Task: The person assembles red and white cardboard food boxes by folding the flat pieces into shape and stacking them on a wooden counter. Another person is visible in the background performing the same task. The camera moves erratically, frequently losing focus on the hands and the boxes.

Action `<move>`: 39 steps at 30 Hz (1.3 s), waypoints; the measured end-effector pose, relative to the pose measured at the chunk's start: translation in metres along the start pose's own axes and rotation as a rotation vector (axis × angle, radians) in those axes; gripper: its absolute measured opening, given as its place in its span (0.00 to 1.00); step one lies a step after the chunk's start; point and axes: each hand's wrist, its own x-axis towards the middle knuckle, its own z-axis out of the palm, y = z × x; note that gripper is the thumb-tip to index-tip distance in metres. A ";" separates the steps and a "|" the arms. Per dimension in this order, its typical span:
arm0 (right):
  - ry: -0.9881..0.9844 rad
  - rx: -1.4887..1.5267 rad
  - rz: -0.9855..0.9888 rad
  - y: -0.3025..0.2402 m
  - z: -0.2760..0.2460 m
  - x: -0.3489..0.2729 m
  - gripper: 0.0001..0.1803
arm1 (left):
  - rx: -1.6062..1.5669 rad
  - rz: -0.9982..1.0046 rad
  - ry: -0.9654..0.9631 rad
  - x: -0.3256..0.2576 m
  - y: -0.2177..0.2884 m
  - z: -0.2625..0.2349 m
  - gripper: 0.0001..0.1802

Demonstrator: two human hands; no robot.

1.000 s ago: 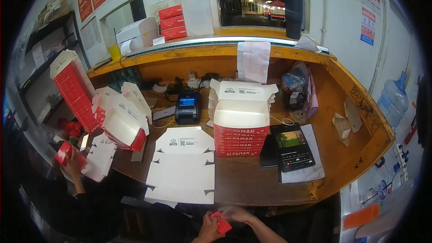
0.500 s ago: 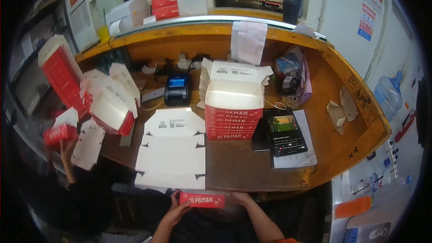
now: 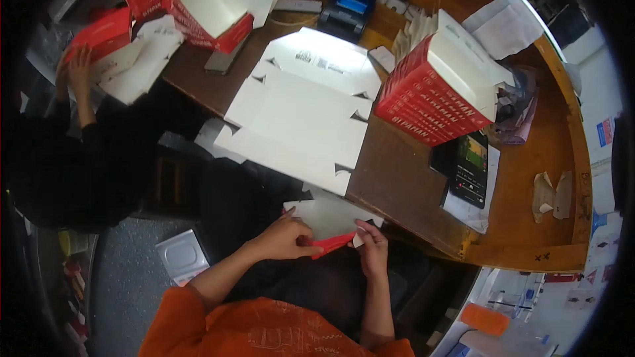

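Both my hands hold a flat red-and-white cardboard box blank (image 3: 329,221) just below the edge of the wooden counter (image 3: 397,185). My left hand (image 3: 281,238) pinches its left side, and my right hand (image 3: 372,248) grips its right end. On the counter above them lies a pile of flat white box blanks (image 3: 301,112). A stack of folded red-and-white boxes (image 3: 440,89) stands to the right of that pile.
A co-worker in black at the left holds a red box (image 3: 99,30) by more folded boxes (image 3: 211,3). A black calculator (image 3: 469,168) lies on papers at the right. A small dark printer (image 3: 344,10) sits at the back. A white tray (image 3: 182,258) lies on the floor.
The view has tilted down and swung closer to the counter. The blank in my hands went from a red strip held level to a partly spread white sheet.
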 end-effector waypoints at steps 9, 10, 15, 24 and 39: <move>-0.272 -0.658 -0.205 -0.011 0.022 -0.044 0.12 | -0.161 -0.128 0.252 -0.006 -0.008 0.007 0.26; -0.262 -0.682 -0.262 -0.016 0.031 -0.044 0.09 | -0.164 -0.136 0.221 -0.008 -0.014 0.010 0.26; -0.145 -0.463 -0.166 0.001 0.032 -0.036 0.06 | -0.223 -0.154 0.221 -0.019 -0.020 0.007 0.26; -0.080 -0.111 -0.177 -0.001 0.036 -0.059 0.09 | -0.530 -0.132 0.342 -0.021 -0.041 0.006 0.21; 0.021 -0.787 -0.309 0.003 0.083 -0.068 0.12 | -0.351 -0.057 0.157 -0.039 -0.015 0.001 0.24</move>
